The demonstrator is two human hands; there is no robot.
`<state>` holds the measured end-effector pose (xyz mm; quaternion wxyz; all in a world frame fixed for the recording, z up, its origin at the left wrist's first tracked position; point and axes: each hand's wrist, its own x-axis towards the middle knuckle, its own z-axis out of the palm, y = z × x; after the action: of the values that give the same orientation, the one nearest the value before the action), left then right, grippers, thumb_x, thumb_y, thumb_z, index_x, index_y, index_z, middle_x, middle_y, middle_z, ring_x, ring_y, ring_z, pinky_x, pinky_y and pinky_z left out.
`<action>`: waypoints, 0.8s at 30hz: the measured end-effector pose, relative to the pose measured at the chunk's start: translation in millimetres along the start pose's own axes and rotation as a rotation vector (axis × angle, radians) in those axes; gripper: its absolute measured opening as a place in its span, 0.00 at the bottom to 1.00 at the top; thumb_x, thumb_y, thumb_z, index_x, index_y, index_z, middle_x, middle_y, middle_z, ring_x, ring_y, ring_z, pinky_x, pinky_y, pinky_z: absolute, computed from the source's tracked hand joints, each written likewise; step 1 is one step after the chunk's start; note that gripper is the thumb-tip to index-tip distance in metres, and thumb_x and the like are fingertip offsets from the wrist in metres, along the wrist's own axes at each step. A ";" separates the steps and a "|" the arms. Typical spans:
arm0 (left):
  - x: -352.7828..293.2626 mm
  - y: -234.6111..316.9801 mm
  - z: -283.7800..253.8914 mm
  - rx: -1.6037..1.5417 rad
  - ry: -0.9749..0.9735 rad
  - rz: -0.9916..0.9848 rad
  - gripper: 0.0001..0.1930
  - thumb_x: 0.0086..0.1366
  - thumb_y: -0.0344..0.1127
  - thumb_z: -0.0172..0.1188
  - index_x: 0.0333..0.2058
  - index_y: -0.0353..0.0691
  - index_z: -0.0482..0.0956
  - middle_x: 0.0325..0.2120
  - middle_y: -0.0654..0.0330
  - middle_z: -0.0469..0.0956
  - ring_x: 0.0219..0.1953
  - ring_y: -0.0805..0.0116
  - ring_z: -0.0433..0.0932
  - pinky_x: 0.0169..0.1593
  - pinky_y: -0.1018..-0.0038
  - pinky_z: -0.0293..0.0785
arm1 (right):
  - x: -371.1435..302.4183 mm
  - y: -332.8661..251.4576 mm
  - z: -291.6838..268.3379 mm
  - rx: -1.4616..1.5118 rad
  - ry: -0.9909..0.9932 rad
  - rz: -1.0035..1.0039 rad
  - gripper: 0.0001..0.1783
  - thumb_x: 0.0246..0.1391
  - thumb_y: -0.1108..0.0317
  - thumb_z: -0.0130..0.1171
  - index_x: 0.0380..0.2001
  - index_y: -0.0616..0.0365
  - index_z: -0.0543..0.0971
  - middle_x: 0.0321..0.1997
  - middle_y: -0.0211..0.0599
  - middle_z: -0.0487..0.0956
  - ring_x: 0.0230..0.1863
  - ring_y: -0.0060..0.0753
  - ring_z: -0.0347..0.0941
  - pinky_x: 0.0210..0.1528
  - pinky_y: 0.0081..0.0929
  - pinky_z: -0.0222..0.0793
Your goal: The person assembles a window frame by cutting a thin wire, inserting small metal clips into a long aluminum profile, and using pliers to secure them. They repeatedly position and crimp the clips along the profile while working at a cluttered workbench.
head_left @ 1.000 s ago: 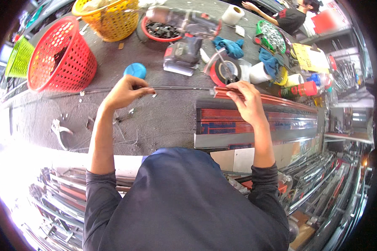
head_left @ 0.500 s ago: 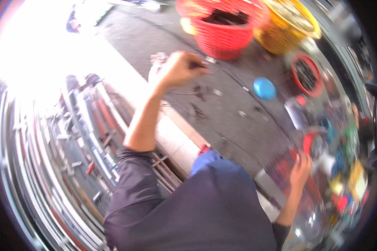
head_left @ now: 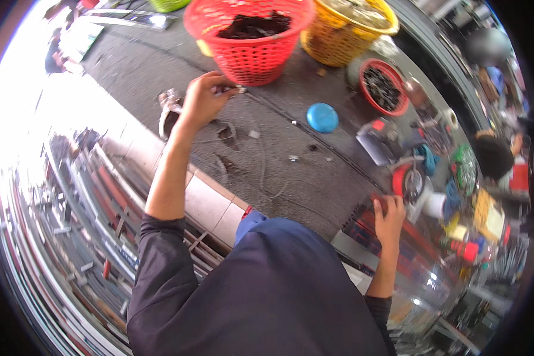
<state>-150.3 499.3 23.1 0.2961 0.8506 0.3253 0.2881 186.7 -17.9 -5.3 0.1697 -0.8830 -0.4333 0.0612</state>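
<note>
My left hand reaches forward over the dark floor, its thumb and fingers drawn together. At its fingertips shows a small pale piece; whether it is pinched or lies behind them I cannot tell. A red perforated basket with dark material inside stands just beyond this hand. My right hand is raised at the right, fingers bent and apart, with nothing clearly in them. Close to it are a red-rimmed roll and a dark red, see-through-covered flat thing. A thin pale cord trails over the floor.
A yellow basket, a small red basket of dark pieces and a blue disc stand ahead. Long metal bars lie at the left, beside a tiled ledge. Clutter and a white spool crowd the right.
The view has swung, so the scene sits farther left and is sharper. My left fingertips now meet the small pale piece in the picture, where a gap showed before. My right hand stays near the roll.
</note>
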 end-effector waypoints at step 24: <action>-80.6 -97.1 -22.1 0.618 0.390 -0.759 0.47 0.54 0.57 0.85 0.69 0.44 0.79 0.62 0.46 0.81 0.69 0.42 0.76 0.71 0.42 0.75 | -31.0 -7.8 37.8 0.058 0.121 0.161 0.33 0.78 0.52 0.65 0.76 0.58 0.77 0.77 0.59 0.74 0.79 0.66 0.67 0.83 0.61 0.60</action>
<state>-252.8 507.4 -53.4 0.0487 0.6510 0.7295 0.2042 152.0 -28.5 -39.1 0.2157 -0.9117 -0.3480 0.0338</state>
